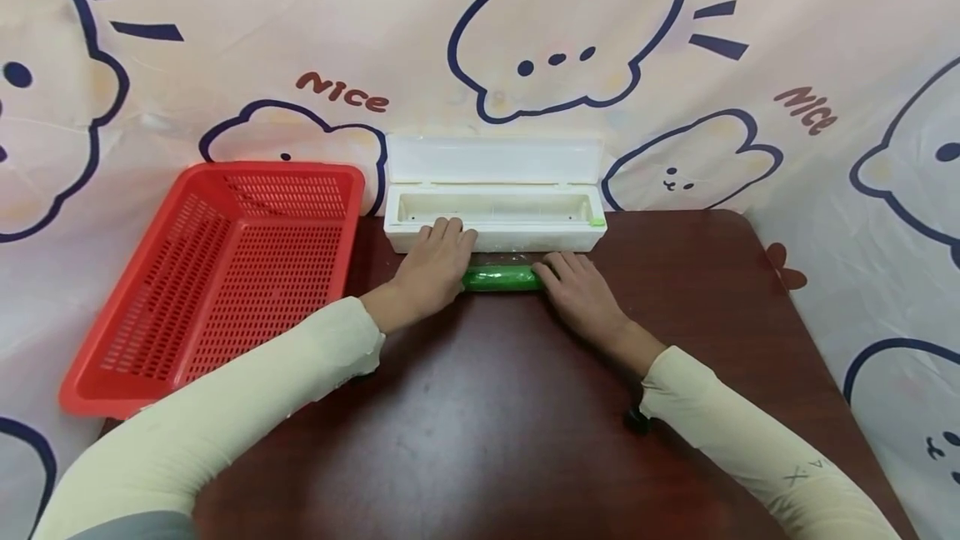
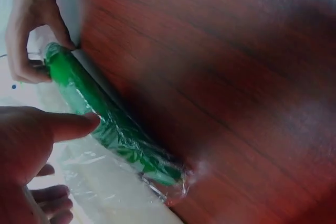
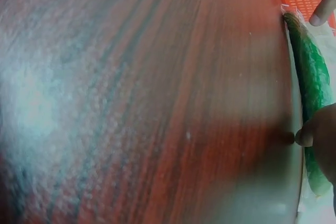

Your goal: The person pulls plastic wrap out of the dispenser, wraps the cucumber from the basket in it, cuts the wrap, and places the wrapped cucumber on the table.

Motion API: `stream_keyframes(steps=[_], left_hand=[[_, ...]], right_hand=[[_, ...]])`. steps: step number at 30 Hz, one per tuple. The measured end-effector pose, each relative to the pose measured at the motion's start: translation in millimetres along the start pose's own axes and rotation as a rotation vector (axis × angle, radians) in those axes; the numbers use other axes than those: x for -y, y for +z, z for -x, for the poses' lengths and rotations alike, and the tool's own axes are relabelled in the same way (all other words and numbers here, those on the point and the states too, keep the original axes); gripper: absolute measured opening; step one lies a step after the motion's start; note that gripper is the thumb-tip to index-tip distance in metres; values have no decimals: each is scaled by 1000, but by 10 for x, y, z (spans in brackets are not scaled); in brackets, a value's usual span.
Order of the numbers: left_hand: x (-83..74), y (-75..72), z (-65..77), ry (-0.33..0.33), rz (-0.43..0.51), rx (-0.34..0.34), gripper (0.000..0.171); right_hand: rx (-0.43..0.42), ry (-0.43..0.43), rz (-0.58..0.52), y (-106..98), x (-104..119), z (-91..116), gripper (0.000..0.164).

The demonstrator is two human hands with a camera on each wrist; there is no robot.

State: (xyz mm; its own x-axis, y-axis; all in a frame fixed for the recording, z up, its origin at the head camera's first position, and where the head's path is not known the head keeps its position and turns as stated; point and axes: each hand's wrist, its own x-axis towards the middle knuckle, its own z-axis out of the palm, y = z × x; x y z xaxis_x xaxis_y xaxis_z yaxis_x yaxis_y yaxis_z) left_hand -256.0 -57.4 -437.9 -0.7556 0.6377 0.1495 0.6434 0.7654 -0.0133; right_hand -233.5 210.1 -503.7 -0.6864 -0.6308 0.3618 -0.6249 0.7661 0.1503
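A green cucumber (image 1: 501,277) in clear plastic film lies crosswise on the table, just in front of a white cling film dispenser box (image 1: 517,237). My left hand (image 1: 435,267) is at its left part; in the left wrist view the straight thumb touches the cucumber (image 2: 116,127), with the other fingers loosely spread beyond it. My right hand (image 1: 581,294) holds the right part between thumb and fingers. Crinkled film (image 2: 184,182) sticks out past the cucumber's left end. The dispenser's lid (image 1: 495,159) stands raised at the back.
A red perforated basket (image 1: 348,248) stands on the left, close to the dispenser. Behind the dark brown table (image 1: 480,407) hangs a printed wall covering (image 1: 420,23), which also runs along both sides. A small green tab (image 1: 597,222) shows at the dispenser's right end.
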Motion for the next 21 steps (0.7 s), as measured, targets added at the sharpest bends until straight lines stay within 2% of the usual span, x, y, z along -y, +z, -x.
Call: stream_keyframes(steps=[6, 10, 16, 21], left_hand=[[-31, 16, -67, 30, -59, 14, 52], [-93, 38, -95, 64, -61, 57, 52], [-142, 105, -146, 53, -11, 123, 53], [-143, 149, -194, 29, 43, 137, 36]], right_hand=[[-15, 0, 29, 25, -2, 9, 27], [-34, 1, 44, 50, -4, 25, 27], [-12, 15, 19, 63, -19, 22, 26], [18, 23, -5, 49, -34, 13, 29]])
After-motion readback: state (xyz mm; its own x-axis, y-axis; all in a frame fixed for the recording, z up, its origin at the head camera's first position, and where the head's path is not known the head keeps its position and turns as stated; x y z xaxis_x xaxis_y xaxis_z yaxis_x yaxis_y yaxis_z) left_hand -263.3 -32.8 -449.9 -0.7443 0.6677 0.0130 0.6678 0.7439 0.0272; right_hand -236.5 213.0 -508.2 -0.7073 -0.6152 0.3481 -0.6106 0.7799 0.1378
